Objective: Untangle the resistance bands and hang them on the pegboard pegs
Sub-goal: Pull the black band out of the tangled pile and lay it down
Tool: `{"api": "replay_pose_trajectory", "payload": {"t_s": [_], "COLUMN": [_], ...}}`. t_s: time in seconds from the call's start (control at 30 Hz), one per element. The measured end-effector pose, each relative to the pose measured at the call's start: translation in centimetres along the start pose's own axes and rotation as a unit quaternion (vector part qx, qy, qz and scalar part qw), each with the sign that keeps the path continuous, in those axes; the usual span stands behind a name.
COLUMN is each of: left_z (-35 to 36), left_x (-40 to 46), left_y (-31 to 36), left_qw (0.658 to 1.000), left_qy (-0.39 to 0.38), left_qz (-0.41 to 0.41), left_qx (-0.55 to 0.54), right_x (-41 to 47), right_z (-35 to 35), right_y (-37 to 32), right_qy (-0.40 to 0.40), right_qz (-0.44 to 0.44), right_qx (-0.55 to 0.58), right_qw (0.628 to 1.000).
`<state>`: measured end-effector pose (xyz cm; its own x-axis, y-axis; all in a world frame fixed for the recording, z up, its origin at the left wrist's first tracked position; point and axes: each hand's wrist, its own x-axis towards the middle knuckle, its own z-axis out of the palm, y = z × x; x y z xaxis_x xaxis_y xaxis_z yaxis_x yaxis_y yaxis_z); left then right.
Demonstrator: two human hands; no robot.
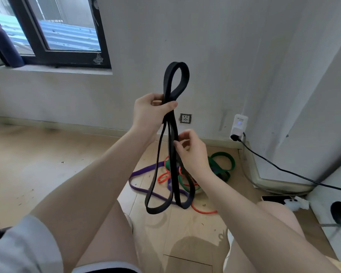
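Left hand gripping the black band below its top loop to keep it lifted off the floor tangle, right hand pinching lower strands, likely separating them before hanging.

The pale wooden floor carries a tangled heap of bands: a purple band, an orange band and a green band. A phone lies near the wall.
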<state>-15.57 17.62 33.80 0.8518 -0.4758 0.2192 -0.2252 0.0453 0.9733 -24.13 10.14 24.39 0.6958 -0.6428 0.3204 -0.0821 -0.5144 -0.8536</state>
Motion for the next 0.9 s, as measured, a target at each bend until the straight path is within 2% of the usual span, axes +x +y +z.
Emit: {"api": "replay_pose_trajectory", "payload": {"t_s": [0.23, 0.37, 0.43, 0.53, 0.63, 0.9], "left_z": [0.6, 1.4, 1.5, 1.1, 0.0, -0.1], "left_x": [-0.4, -0.6, -0.8, -0.9, -0.8, -0.1], "left_y": [-0.5, -0.6, -0.5, -0.6, -1.3, -4.0], "left_qw": [0.996, 0.989, 0.988, 0.989, 0.994, 0.983], "left_qy": [0.028, 0.072, 0.086, 0.095, 0.098, 0.137], "left_qz": [0.060, 0.087, 0.088, 0.068, 0.033, -0.068], "left_qx": [0.064, 0.096, 0.095, 0.088, 0.031, -0.106], "right_x": [-1.2, -1.5, -1.5, -1.5, -1.6, -1.5], "right_z": [0.0, 1.3, 2.0, 2.8, 2.6, 3.7], "right_y": [-0.6, -1.2, -1.5, -1.2, -0.5, 3.2], "right_qy": [0.002, 0.038, 0.069, 0.113, 0.135, 0.035], "right_qz": [-0.025, -0.041, -0.046, -0.063, -0.091, -0.106], "right_qx": [0.058, -0.125, -0.162, -0.190, -0.215, -0.233], "right_qw": [0.998, 0.991, 0.983, 0.973, 0.963, 0.966]}}
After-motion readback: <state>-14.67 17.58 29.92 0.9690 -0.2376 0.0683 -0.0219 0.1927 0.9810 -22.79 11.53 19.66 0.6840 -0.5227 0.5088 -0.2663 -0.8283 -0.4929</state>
